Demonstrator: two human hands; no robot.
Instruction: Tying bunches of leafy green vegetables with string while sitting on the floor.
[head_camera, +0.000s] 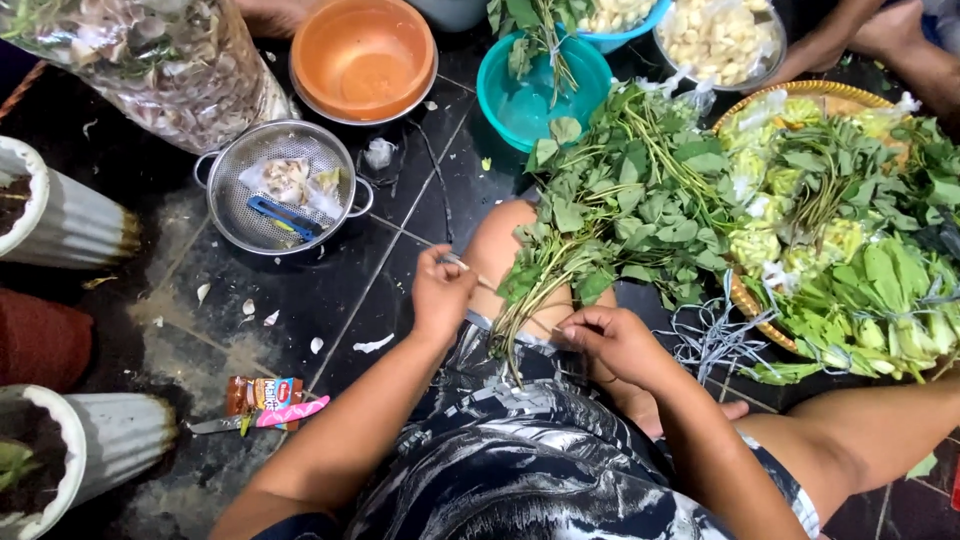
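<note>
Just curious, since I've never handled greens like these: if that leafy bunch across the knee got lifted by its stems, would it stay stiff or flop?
Probably floppy: the leafy bunch has thin stems and sprawling leaves. Likely light, being mostly leaves. Loose stems might slip out; I can't see a tie.

The dark tiled floor (400, 250) carries a metal colander (283, 186) at ten o'clock, an orange bowl (362, 58) at eleven, a teal bowl (540, 95) at twelve, a woven tray (745, 300) at three.
</note>
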